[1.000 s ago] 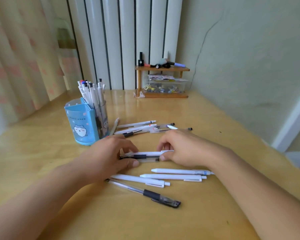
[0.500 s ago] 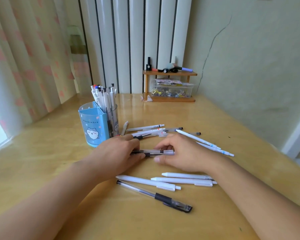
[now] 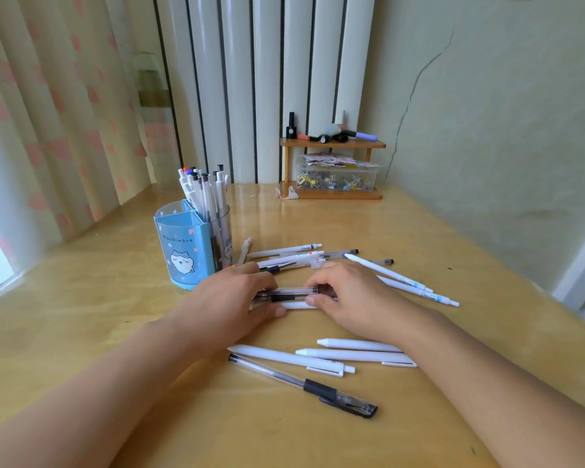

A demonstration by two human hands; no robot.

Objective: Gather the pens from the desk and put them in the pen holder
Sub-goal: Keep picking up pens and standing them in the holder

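A blue pen holder (image 3: 183,251) with a cartoon face stands left of centre on the wooden desk, several pens upright in it. My left hand (image 3: 230,298) and my right hand (image 3: 355,298) meet in the middle, together gripping a small bundle of pens (image 3: 293,297), a clear black-grip pen on top of a white one. Loose pens lie around: several white ones (image 3: 286,256) just behind my hands, two white ones (image 3: 406,282) to the right, three white ones (image 3: 352,356) and a clear black-capped pen (image 3: 304,386) in front of my wrists.
A small wooden shelf (image 3: 333,143) with markers on top and a clear box of clips beneath stands at the desk's back edge. A curtain hangs on the left and a wall runs along the right side. The desk (image 3: 81,298) edge falls off at right.
The view has shifted, so everything sits lower and to the right. Both hands have closed in on the pens between them; the clear pen now lies on top of the white one.
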